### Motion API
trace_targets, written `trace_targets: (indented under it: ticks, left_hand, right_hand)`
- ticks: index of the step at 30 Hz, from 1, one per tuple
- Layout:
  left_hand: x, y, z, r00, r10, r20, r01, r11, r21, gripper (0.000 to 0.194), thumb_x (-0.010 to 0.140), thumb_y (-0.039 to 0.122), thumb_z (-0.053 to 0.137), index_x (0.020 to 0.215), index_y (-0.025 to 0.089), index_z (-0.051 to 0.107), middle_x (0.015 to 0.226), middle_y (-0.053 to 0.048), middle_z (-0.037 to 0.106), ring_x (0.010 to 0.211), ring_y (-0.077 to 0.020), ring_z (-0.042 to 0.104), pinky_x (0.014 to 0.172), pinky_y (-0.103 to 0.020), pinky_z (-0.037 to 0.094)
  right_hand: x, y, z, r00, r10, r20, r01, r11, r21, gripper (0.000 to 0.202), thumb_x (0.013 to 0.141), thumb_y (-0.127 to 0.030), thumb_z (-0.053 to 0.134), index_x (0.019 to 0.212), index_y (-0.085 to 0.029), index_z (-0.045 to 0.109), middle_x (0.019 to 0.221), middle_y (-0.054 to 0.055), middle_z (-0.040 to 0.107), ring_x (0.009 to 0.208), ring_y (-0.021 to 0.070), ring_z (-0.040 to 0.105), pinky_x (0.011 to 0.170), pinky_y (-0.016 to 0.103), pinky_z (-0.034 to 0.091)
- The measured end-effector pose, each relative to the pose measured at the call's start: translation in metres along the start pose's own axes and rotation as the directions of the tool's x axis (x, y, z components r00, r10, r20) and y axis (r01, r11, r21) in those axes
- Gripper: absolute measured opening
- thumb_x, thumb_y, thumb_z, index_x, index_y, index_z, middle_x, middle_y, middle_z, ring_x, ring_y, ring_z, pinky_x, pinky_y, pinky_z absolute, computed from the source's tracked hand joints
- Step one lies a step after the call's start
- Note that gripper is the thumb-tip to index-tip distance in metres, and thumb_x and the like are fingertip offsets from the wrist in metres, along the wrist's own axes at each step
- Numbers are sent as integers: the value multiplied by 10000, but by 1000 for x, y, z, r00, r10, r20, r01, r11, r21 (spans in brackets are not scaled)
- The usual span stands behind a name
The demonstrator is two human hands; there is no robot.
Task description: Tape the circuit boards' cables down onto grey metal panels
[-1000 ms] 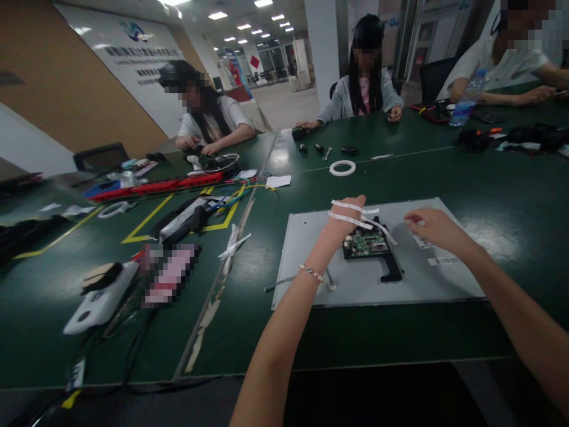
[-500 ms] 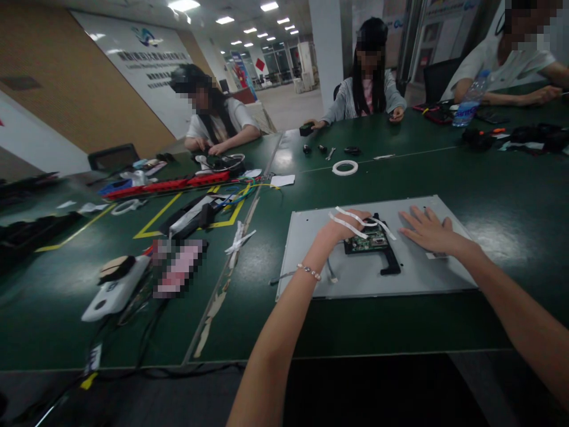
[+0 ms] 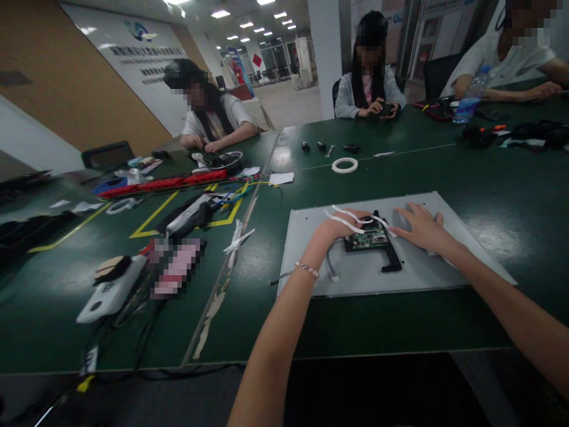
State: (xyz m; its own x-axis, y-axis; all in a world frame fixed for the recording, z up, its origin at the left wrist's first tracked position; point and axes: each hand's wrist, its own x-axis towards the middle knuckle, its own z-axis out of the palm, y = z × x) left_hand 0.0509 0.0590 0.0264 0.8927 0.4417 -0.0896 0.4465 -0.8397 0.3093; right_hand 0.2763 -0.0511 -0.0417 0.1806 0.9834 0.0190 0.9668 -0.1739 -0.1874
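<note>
The green circuit board (image 3: 371, 238) lies on a grey panel (image 3: 427, 270), near the middle of it, with a black bracket (image 3: 393, 259) around its edge and running down on its right. The panel lies flat on your dark green counter (image 3: 355, 326).

Your left hand (image 3: 347, 220) is at the board's upper left, palm down, its fingers reaching over the top edge; you cannot tell from here whether they pinch anything or just rest. White strips (image 3: 340, 217) run across the back of it, and another white strip (image 3: 383, 225) crosses the board's upper right. Your right hand (image 3: 422, 230) is low over the panel, right of the board, fingers spread, with the thumb by that strip's end; whether the two touch, you cannot tell.

A beaded bracelet (image 3: 307, 270) is on your left wrist, and just beside it a thin cable (image 3: 330, 264) lies on the panel, its connector towards you.

Beyond the panel, you have a roll of white tape (image 3: 344, 171) lying flat, with a small wrench (image 3: 329, 151) behind it. To your left are crumpled white strips (image 3: 239, 240), a pink item (image 3: 180, 270) and a white device (image 3: 106, 299). A person (image 3: 368, 89) across from you holds something dark in both hands.
</note>
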Motion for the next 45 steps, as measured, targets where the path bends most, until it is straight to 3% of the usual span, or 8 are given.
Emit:
trace_targets:
  ticks: [20,23,25,28,30,36,40,45]
  left_hand:
    - [-6,3,6,995,65,-81,-64,998,17,421,924,201,449,1343,162,462,1322,-78,559,1170,-177,546,992,-257,412]
    - [-10,7,9,987,68,-143,-51,991,122,383,942,223,424,1316,161,476,1306,-84,569,1169,-176,547,987,-284,409]
    - [-15,14,9,977,56,-204,-12,977,212,360,950,234,407,1301,189,478,1307,-76,565,1173,-175,540,980,-315,407]
    - [-28,28,8,958,47,-284,43,952,303,345,951,208,389,1286,210,473,1308,-62,560,1156,-176,541,969,-348,398]
    - [-37,38,7,938,32,-345,90,939,332,339,952,217,387,1280,223,475,1307,-55,556,1153,-194,535,984,-391,374]
    - [-55,51,12,891,-65,-449,238,909,342,300,940,182,400,1211,208,526,1250,-77,581,1162,-212,507,1023,-440,306]
    - [-58,53,16,900,-68,-431,233,909,345,290,941,206,410,1211,204,515,1240,-75,580,1146,-220,506,1016,-443,305]
    - [-63,51,14,907,-86,-412,240,910,338,307,922,211,442,1224,200,496,1263,-78,557,1168,-227,483,1010,-418,310]
  right_hand:
    - [-3,11,-16,988,-88,126,92,995,-24,869,776,-783,351,1479,-276,288,1525,136,162,1373,397,164,991,664,231]
    - [-3,9,-19,995,-90,45,88,996,34,838,786,-746,396,1452,-238,356,1488,145,265,1343,410,231,970,670,270]
    - [-4,3,-26,987,-115,-115,128,985,116,756,826,-674,419,1406,-189,427,1429,158,368,1318,372,305,1002,617,296]
    - [-11,-16,-42,904,-188,-384,307,910,277,588,870,-544,460,1309,-157,525,1313,136,505,1223,276,453,1028,465,364]
    - [-22,-35,-52,885,-171,-432,367,827,426,470,892,-492,459,1211,-175,595,1185,94,599,1072,223,566,926,381,459]
    - [-60,-87,-61,938,-220,-266,345,619,706,332,894,-448,493,1036,-186,641,856,35,676,743,151,634,650,257,499]
    - [-66,-99,-52,938,-259,-230,342,590,731,287,835,-373,592,1066,-202,589,868,13,673,708,131,630,629,237,502]
    - [-63,-97,-45,936,-306,-172,296,423,856,228,818,-333,601,995,-192,628,863,25,671,785,149,643,726,272,536]
